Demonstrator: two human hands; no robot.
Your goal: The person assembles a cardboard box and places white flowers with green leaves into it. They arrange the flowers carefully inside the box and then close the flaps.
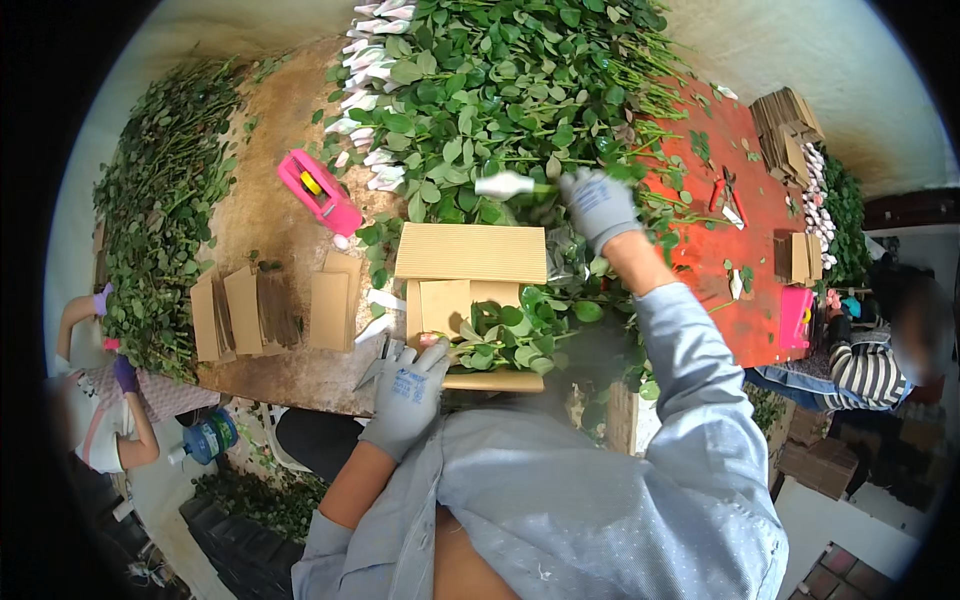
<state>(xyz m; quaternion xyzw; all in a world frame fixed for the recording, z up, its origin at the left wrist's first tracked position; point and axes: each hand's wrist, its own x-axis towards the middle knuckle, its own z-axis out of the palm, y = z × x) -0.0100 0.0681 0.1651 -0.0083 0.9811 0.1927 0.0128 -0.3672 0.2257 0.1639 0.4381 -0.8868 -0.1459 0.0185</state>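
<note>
My right hand (598, 204), in a grey glove, is closed on the green stem of a rose whose head is wrapped in white (504, 185); it is over a large pile of leafy rose stems (510, 90). My left hand (409, 390), also gloved, rests at the near edge beside a pink rose head (430, 340), its fingertips at the bloom; whether it grips it I cannot tell. Leafy stems (517, 337) lie in a cardboard-lined holder with a corrugated cardboard piece (471, 253) at its back. White sleeves (386, 300) lie left of it.
A pink tape dispenser (320, 193) and cardboard pieces (334, 307) stand to the left, with more stems (165, 210) beyond. Red-handled pruning shears (725, 196) lie on the red tabletop (757, 300) at right. Two other people sit or stand at the far left and far right.
</note>
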